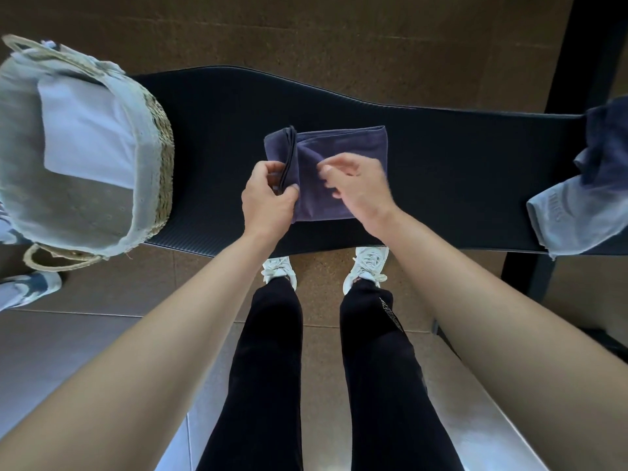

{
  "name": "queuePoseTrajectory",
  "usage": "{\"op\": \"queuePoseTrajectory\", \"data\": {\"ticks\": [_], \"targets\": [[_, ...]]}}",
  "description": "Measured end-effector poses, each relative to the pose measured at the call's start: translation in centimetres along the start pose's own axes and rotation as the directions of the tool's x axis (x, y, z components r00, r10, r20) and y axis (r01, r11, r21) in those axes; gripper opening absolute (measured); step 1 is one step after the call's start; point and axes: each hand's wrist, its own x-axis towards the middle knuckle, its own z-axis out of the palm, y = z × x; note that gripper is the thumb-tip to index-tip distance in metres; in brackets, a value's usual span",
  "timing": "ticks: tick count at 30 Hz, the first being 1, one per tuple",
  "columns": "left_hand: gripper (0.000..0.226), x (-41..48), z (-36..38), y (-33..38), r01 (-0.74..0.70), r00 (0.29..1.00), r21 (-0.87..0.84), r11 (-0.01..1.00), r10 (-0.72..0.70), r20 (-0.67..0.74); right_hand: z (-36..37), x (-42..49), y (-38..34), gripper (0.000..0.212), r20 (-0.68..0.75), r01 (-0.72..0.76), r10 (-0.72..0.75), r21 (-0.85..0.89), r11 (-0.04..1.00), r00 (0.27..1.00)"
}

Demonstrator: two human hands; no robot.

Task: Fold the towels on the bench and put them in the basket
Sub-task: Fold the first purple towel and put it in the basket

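Observation:
A dark blue towel (pixel 339 147) lies partly folded in the middle of the black padded bench (pixel 458 158). My left hand (pixel 268 195) pinches its folded left edge, thumb on top. My right hand (pixel 356 185) hovers just over the towel's near right part, fingers loosely curled and blurred, holding nothing that I can see. A woven basket (pixel 159 137) with a pale cloth liner stands on the bench's left end, and a folded white towel (pixel 88 137) lies inside it. More towels, a dark blue one (pixel 608 144) and a light grey one (pixel 571 215), are heaped at the bench's right end.
My legs in black trousers and white shoes (pixel 367 266) stand right against the bench's near edge. Another person's shoe (pixel 30 287) shows on the floor at the left, below the basket. A black post (pixel 571 62) rises at the far right. Brown floor lies beyond the bench.

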Motion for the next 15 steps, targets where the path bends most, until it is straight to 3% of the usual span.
{"op": "queuePoseTrajectory", "data": {"ticks": [2, 4, 6, 8, 15], "targets": [[0.027, 0.4, 0.1, -0.1, 0.042, 0.999, -0.025, 0.999, -0.042, -0.007, -1.2, 0.5, 1.4, 0.019, -0.31, -0.025, -0.062, -0.268, 0.963, 0.949], [0.024, 0.8, 0.0, 0.0, 0.088, 0.996, -0.096, 0.992, -0.089, -0.009, -2.6, 0.8, 2.3, 0.038, -0.482, -0.143, -0.04, -0.337, 0.931, 0.875], [0.021, 0.9, -0.2, -0.2, 0.12, 0.992, -0.158, 0.98, -0.123, -0.011, -3.3, 1.3, 2.9, 0.059, -0.481, -0.255, 0.069, -0.333, 0.908, 0.874], [0.014, 1.0, -0.5, -0.2, 0.142, 0.989, -0.193, 0.971, -0.146, -0.01, -3.2, 1.7, 3.3, 0.067, -0.44, -0.314, 0.144, -0.342, 0.886, 0.886], [0.007, 1.4, -1.5, -0.1, 0.197, 0.98, -0.254, 0.947, -0.199, 0.018, -2.8, 3.3, 2.6, 0.04, -0.4, -0.385, 0.284, -0.198, 0.902, 0.871]]}}
